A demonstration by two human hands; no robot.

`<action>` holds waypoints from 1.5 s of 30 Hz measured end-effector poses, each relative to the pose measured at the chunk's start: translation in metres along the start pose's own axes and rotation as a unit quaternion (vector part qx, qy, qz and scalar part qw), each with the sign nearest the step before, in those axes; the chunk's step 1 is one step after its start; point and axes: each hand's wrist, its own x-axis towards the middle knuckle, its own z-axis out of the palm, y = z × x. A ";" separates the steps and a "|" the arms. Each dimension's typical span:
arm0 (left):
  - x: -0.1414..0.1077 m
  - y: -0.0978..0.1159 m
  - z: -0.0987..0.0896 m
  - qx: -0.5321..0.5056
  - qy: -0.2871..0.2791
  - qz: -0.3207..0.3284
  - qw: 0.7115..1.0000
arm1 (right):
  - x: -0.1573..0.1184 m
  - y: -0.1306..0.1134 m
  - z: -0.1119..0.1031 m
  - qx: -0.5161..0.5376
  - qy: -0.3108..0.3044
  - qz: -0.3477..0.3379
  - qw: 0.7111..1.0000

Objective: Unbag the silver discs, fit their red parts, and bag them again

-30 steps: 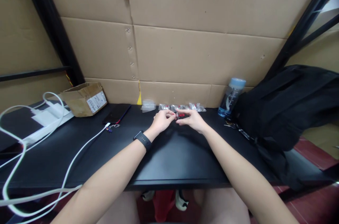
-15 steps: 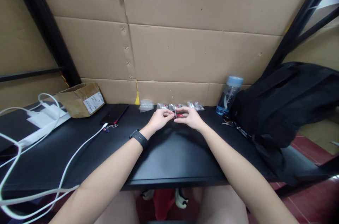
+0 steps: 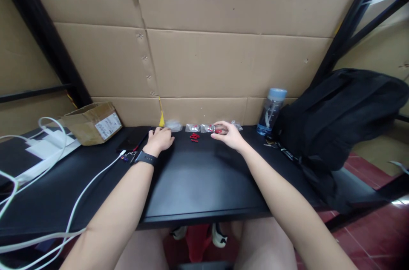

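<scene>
My left hand (image 3: 160,139) is at the back left of the black table, fingers somewhat spread, beside a stack of clear plastic bags (image 3: 174,125). Between the curved thumb and fingers of my right hand (image 3: 231,135) is a small red piece (image 3: 218,131), too small to make out fully. Several small red pieces (image 3: 194,137) lie in a little group between my hands. Behind them is a row of small clear packets with red and silvery contents, among them one packet (image 3: 192,127) at the left and another (image 3: 206,127) partly beside my right fingers.
A dark phone (image 3: 130,139) with a white cable and an open cardboard box (image 3: 92,123) lie at the left. To the right stand a blue-lidded water bottle (image 3: 271,110) and a black backpack (image 3: 338,121), with keys (image 3: 271,144) nearby. A cardboard wall (image 3: 204,65) closes the back.
My left hand has parted from my right and moved left to the clear bags. The red pieces on the table now show. My right hand stays near the packets.
</scene>
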 end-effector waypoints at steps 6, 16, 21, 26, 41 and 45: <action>-0.012 0.039 -0.036 -0.050 0.094 0.122 0.987 | -0.001 -0.011 -0.010 0.019 0.012 0.002 1.000; -0.040 0.139 -0.002 -0.146 0.009 0.334 0.931 | -0.002 -0.019 -0.038 -0.033 0.007 0.022 0.999; -0.042 0.134 -0.001 -0.133 0.000 0.365 0.921 | -0.004 -0.016 -0.044 -0.034 -0.023 0.035 0.999; -0.043 0.136 -0.002 -0.159 -0.011 0.378 0.912 | -0.004 -0.017 -0.043 -0.061 -0.019 0.028 0.998; -0.042 0.120 0.013 -0.065 -0.119 0.260 0.956 | -0.006 -0.007 -0.040 -0.201 -0.076 0.024 0.976; -0.042 0.121 0.011 -0.059 -0.135 0.255 0.956 | -0.004 0.005 -0.033 -0.241 -0.093 0.025 0.966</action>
